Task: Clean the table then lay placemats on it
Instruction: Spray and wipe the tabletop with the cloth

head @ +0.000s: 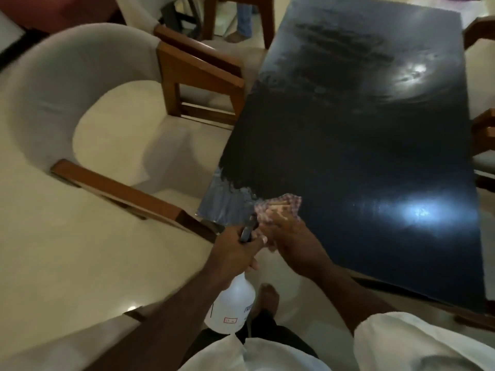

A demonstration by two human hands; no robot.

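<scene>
A dark glossy table [361, 145] fills the right half of the view, with wipe streaks on its far part and a dull patch at its near left corner. My right hand [292, 236] presses a red-and-white checked cloth [281, 206] flat on that near left corner. My left hand [235, 250] grips the black trigger head of a white spray bottle [230, 303], which hangs below the table edge, just left of the right hand. No placemats are in view.
A grey upholstered armchair [80, 103] with wooden arms stands left of the table. More wooden chair frames [482, 129] crowd the table's right side. A second chair [203, 57] sits at the far left. My bare foot [267, 295] is on the cream floor.
</scene>
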